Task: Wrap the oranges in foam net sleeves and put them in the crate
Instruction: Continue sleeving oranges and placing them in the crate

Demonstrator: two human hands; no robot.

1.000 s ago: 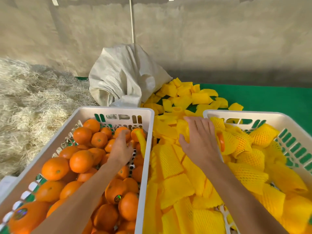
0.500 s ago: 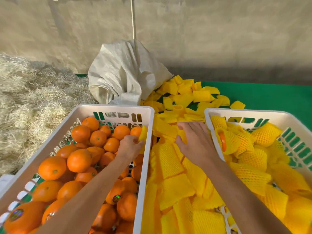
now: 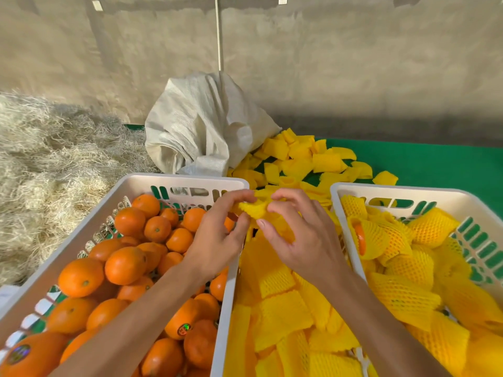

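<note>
Sleeve (image 3: 254, 208) lies crosswise, pinched by left hand (image 3: 217, 238) and right hand (image 3: 296, 235); sack (image 3: 201, 131) at twelve o'clock, crates (image 3: 231, 268) flanking.

Round sticker on orange (image 3: 184, 328) near the left white plastic crate's right wall: shiny, print too small to read.
Dark oval sticker on large orange (image 3: 18, 354) at bottom left: print blurred, unreadable.
Other readable text: none.
</note>
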